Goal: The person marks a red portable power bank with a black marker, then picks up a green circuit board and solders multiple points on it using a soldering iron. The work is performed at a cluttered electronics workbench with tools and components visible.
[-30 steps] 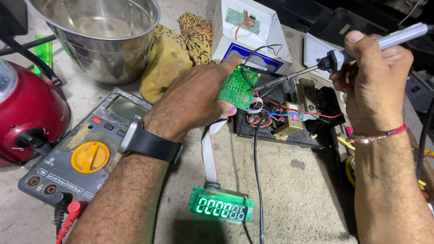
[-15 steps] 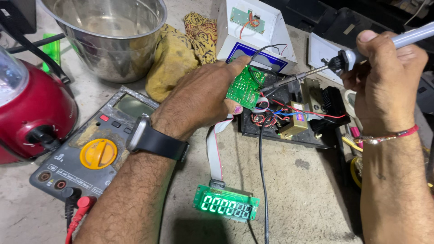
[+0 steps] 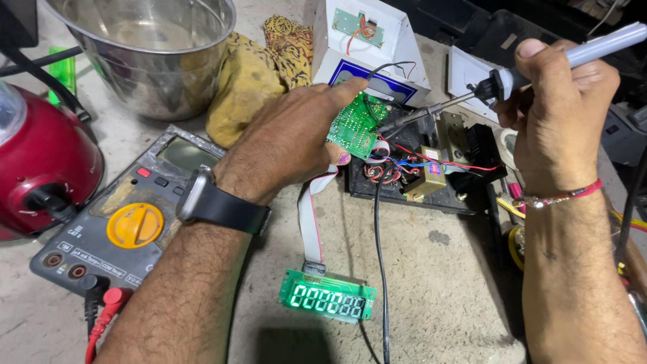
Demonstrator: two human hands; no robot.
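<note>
Green circuit board (image 3: 355, 125) pinched in left hand's (image 3: 290, 145) grip.

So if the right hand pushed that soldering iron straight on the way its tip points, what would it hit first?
Most likely the green circuit board that the left hand holds tilted up. The right hand aims the soldering iron down-left, tip almost at the board's edge, though depth is unclear.

Screens I can see: glowing green digit display (image 3: 328, 301) at bottom centre, and the multimeter's grey rectangular screen (image 3: 180, 154), blank, centre left.
</note>
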